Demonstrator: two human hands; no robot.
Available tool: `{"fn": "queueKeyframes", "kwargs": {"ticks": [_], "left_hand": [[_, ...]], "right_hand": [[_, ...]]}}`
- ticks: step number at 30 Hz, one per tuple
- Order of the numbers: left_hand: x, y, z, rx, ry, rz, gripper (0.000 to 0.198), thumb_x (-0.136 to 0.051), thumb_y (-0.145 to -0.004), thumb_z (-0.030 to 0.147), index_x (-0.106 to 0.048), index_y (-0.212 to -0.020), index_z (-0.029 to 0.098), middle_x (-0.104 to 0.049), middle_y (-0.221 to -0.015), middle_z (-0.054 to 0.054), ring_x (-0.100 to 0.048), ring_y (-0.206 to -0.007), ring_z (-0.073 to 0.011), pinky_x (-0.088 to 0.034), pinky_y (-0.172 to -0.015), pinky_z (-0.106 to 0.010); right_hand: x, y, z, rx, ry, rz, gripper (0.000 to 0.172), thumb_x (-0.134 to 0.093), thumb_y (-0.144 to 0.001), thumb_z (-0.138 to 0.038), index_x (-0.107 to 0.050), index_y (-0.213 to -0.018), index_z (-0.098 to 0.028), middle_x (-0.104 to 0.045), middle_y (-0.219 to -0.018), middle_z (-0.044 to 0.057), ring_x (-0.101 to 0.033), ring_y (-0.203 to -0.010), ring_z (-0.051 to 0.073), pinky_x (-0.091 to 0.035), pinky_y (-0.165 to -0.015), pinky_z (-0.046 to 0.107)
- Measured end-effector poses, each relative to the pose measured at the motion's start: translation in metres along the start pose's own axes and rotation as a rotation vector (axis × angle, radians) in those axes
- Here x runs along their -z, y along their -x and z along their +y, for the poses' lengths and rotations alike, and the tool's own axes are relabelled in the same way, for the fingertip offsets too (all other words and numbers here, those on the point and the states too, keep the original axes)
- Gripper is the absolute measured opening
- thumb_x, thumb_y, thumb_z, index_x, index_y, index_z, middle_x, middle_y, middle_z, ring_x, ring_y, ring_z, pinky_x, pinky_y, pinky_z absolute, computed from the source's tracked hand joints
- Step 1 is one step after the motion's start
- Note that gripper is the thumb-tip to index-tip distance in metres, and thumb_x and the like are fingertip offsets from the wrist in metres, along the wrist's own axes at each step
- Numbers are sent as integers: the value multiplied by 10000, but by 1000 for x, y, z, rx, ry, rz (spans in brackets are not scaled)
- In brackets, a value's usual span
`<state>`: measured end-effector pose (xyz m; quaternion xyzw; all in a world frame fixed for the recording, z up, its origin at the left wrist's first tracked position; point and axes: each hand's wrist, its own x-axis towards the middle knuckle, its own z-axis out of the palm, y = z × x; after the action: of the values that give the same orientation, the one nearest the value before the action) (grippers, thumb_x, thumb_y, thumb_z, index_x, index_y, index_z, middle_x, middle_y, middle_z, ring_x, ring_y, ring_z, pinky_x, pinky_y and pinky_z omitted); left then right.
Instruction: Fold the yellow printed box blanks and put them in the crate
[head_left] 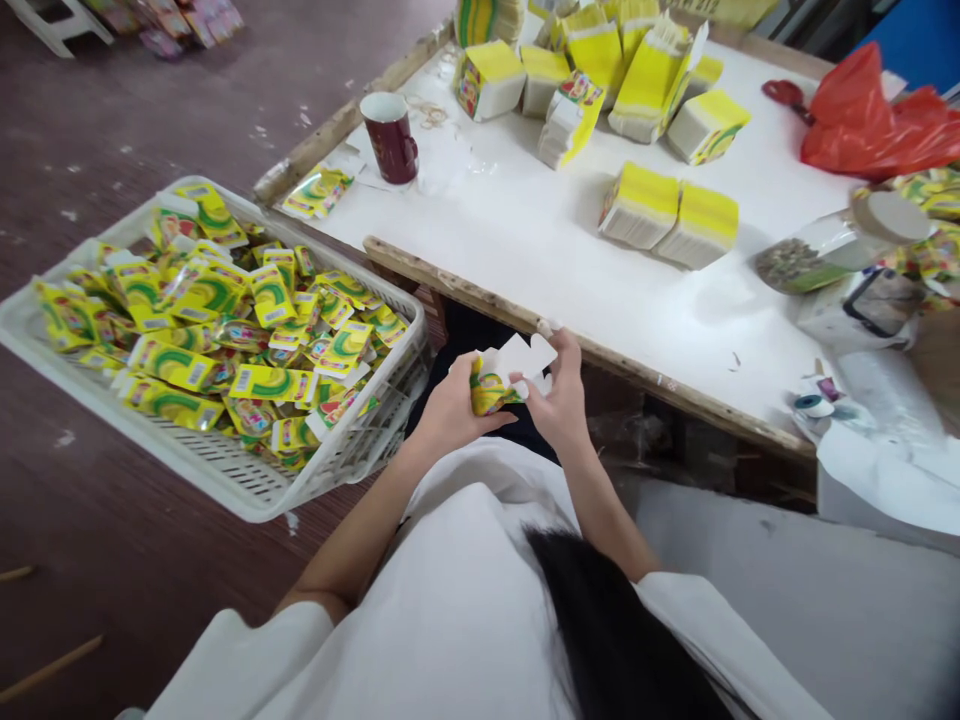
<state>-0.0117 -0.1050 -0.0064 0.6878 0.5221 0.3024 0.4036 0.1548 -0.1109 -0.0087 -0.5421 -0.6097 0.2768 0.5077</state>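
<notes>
Between my hands, just in front of the table edge, is a small yellow and green printed carton with its white end flaps standing out. My left hand is closed round the carton's left side. With fingers bent, my right hand grips the right end by the white flaps. To my left, a white plastic basket holds many small yellow printed packs, lying loose. Two blocks of stacked flat cartons stand on the table beyond my hands.
More carton stacks stand at the far side of the white table. A maroon mug and a loose pack are at its left. On the right are a red plastic bag and a lidded jar. Wooden strips edge the table.
</notes>
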Motion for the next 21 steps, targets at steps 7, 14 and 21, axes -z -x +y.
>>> {"fn": "queueKeyframes", "kwargs": {"ticks": [7,14,21], "left_hand": [[-10,4,1,-210,-2,57,605,-834,-677,340,-513,-1185,269,-595,-1196,-73,-623,-1064,-272,-508,-820,-351],[-11,2,-8,-111,17,19,607,-736,-667,196,-474,-1210,266,-615,-1055,-43,-624,-904,-230,-485,-725,-315],[-8,-1,-15,-163,-170,151,716,-649,-585,62,-498,-1271,201,-576,-1285,-169,-545,-1219,-369,-449,-999,-511]], "right_hand": [[-16,5,11,-519,-562,-371,674,-664,-837,-634,-521,-1372,-250,-669,-1296,117,-665,-1158,297,-553,-1002,479],[-5,5,-5,-242,-229,-461,722,-603,-888,-582,-444,-1497,-227,-567,-1456,126,-555,-1324,299,-440,-1133,477],[0,3,-1,-63,27,-294,591,-447,-952,-236,-386,-1539,-240,-475,-1547,134,-479,-1410,296,-393,-1163,518]]}}
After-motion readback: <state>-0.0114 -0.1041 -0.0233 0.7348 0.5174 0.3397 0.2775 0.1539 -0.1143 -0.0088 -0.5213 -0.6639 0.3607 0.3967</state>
